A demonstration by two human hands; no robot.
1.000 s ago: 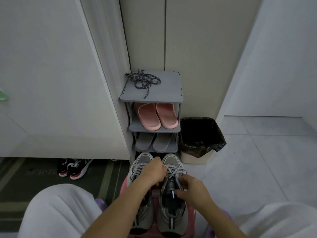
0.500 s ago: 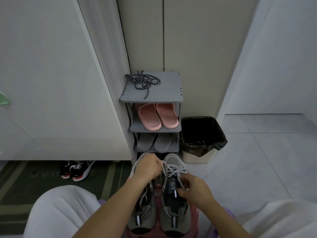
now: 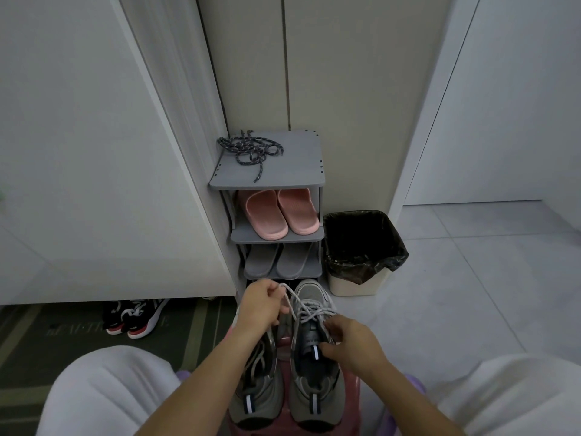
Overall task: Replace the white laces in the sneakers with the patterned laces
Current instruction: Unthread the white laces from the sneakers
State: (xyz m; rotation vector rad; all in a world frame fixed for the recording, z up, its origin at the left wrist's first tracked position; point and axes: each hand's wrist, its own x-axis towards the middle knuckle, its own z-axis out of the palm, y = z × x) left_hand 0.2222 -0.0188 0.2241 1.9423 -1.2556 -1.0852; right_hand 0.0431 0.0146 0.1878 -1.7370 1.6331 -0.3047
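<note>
Two grey sneakers stand side by side on a pink stool [image 3: 284, 347] between my knees. The right sneaker [image 3: 314, 382] carries a white lace [image 3: 309, 308] in a loosened tangle over its tongue. My left hand [image 3: 261, 308] pinches a strand of that lace and holds it up above the toe. My right hand [image 3: 349, 344] grips the tongue and collar of the right sneaker. My left forearm covers much of the left sneaker [image 3: 256, 391]. The dark patterned laces [image 3: 251, 151] lie in a loose heap on top of the grey shoe rack [image 3: 298, 179].
Pink slippers [image 3: 278, 212] and grey slippers [image 3: 278, 261] fill the rack's lower shelves. A bin with a black liner [image 3: 361, 253] stands right of the rack. Black and red shoes [image 3: 135, 316] sit on a dark mat [image 3: 37, 338] at left. White tiled floor [image 3: 471, 278] lies to the right.
My left hand has pulled a strand of the white lace up and away from the right sneaker, so a long loop now shows. The right hand stays on the tongue.
</note>
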